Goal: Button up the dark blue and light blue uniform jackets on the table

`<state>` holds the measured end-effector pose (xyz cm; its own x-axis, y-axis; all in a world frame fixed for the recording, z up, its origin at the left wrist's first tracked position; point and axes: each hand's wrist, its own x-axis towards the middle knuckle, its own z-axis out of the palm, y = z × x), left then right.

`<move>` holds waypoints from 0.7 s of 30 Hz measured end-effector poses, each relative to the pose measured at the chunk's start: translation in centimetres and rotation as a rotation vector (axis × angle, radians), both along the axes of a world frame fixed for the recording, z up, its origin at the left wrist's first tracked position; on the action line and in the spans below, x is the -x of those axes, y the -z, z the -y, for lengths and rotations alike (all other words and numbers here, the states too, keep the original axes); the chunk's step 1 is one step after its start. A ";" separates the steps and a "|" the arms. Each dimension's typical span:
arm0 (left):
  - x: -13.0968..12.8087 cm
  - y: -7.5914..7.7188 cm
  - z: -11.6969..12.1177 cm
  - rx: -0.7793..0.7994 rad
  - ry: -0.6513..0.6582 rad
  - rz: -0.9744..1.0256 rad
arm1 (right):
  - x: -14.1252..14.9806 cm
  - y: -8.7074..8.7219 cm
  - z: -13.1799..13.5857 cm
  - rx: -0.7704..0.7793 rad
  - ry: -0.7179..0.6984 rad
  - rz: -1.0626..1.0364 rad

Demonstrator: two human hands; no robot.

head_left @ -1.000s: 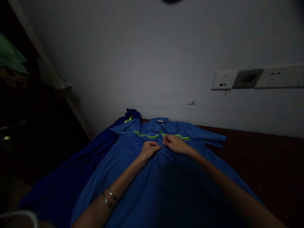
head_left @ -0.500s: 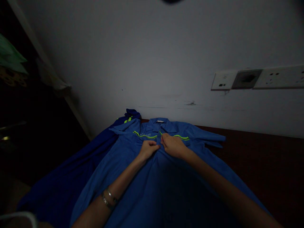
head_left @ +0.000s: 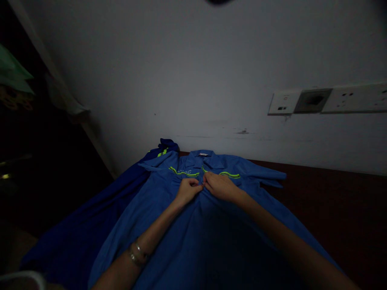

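Blue shirt point(head_left: 193, 225) flat on table, seemingly front-up.

blue shirt point(head_left: 187, 225), neon-yellow stripes; white wall point(head_left: 193, 72)

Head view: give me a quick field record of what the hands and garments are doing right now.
left hand: fingers curled, pinching the blue shirt front at its middle
right hand: pinching the same front, touching the left hand
blue shirt: laid flat, collar toward the wall, yellow-green chest stripes
darker blue garment: under the shirt, on its left
table: dark brown
wall sockets: above the table, right
bracelets: left wrist
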<state>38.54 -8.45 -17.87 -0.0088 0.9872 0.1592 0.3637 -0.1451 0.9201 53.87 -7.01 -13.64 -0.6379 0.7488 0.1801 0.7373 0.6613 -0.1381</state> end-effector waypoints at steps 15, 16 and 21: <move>-0.9 -1.2 1.4 -0.230 -0.072 -0.170 | -0.4 0.9 -2.4 0.743 0.108 -0.688; -0.9 -1.1 1.5 -0.253 -0.072 -0.197 | -0.4 0.8 -2.3 0.779 0.137 -0.723; -1.2 -0.8 2.1 -0.394 -0.075 -0.419 | -0.1 0.2 -2.2 0.885 0.237 -0.805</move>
